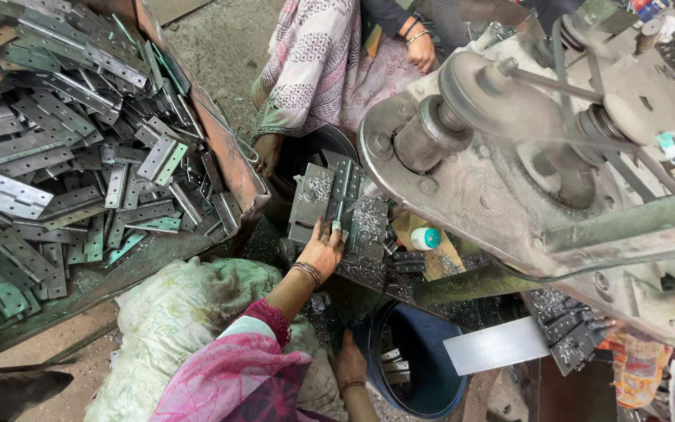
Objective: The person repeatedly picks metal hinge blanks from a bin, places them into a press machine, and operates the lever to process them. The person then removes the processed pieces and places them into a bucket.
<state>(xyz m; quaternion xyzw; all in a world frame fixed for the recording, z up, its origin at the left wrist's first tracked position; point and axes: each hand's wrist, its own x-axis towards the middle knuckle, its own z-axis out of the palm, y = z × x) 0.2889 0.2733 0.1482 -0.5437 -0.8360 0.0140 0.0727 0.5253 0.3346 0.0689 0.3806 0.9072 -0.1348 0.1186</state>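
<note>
Pressing, left hand (pixel 322 252): fingers clamped on grey hinge (pixel 341 199) at the machine's (pixel 509 156) jig plate, 12 o'clock of the wrist.
Right hand (pixel 349 361): grip unclear, resting at blue bucket (pixel 423 375) rim, 9 o'clock side.
Room: tight; hinge pile (pixel 64 141) tray edge at 10 o'clock.

Hinge pile (pixel 64 148) is cut off at left and top edges. Spinning pulley (pixel 482 82) is blurred. Right hand (pixel 348 361) fingers are hidden behind blue bucket (pixel 423 375) rim; grip cannot be told.
</note>
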